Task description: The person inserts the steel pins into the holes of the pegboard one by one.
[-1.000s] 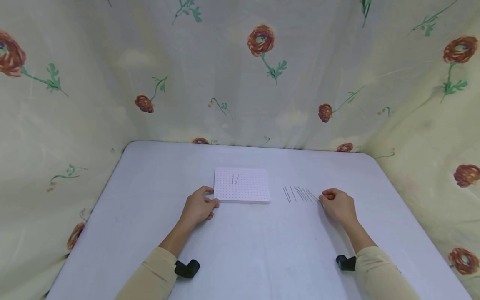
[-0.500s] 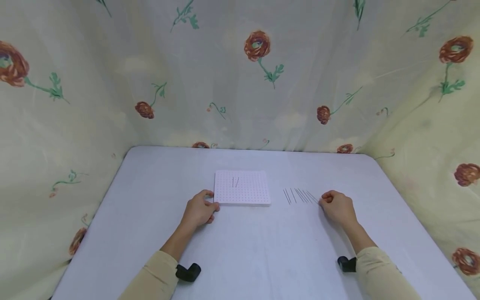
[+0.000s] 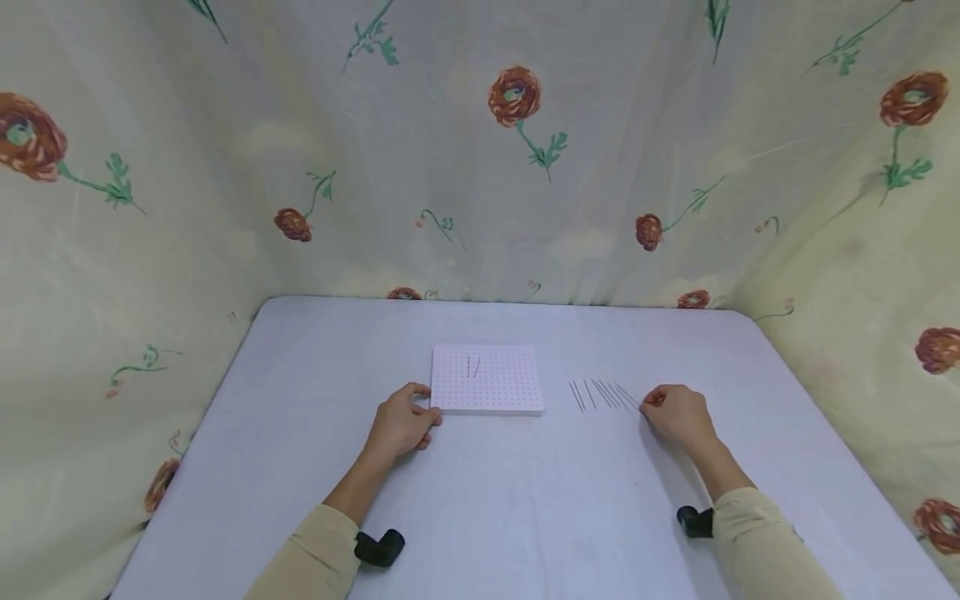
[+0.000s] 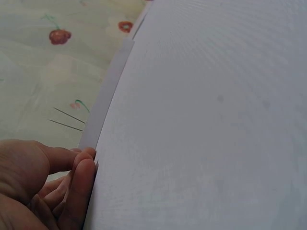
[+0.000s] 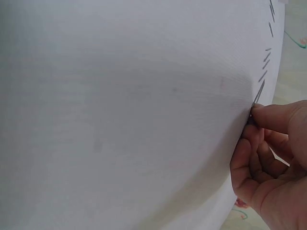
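Note:
A white pegboard with a grid of small holes lies flat on the table. Two thin dark pins stand up from it, left of its middle. My left hand grips the board's near left corner, thumb at the front edge and a finger on the left side. To the right of the board, several more loose pins lie in a slanted row. At the right end of that row my right hand pinches a pin between thumb and fingertips, low over the table; its gripped end is hidden by the fingers.
A white cloth covers the table. Behind it and along both sides hangs a flowered curtain. Each wrist bears a black device, the left one and the right one, both close to the tabletop.
The head view has tilted up slightly, so everything on the table sits a little lower in it. Both hands have stayed in nearly the same places.

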Tool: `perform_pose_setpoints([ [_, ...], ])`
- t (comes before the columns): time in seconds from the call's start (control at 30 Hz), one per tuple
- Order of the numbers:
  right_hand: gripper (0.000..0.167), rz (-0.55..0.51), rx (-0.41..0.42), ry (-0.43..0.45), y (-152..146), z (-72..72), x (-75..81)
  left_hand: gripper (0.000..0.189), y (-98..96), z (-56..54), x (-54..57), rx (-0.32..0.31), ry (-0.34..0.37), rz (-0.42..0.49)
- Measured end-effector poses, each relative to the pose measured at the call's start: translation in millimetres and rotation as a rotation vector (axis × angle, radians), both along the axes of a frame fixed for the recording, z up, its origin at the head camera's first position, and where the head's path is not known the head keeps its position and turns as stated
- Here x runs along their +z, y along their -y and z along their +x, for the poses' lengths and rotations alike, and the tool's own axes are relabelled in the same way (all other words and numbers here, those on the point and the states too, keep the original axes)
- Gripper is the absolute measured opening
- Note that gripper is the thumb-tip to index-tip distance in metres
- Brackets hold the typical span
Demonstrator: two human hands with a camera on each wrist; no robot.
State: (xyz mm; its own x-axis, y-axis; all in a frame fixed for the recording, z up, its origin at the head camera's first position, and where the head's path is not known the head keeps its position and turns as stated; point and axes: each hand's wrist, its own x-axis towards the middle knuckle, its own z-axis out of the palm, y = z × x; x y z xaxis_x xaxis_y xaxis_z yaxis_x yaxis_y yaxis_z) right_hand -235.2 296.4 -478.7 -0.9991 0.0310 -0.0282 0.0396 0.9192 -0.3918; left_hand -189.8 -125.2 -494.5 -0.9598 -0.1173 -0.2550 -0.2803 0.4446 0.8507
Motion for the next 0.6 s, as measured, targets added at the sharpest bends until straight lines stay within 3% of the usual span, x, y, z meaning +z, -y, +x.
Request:
perform_pose_setpoints([
  [0.3,0.021,0.03,0.029,0.034,1,-5.7,11.1,0.041,-0.1,-1.8,0.6,-0.002,-0.025,-0.014],
  [0.6,0.024,0.05,0.029,0.11,2,-11.0,9.0,0.041,-0.7,-0.4,-1.4,-0.003,-0.012,-0.012],
])
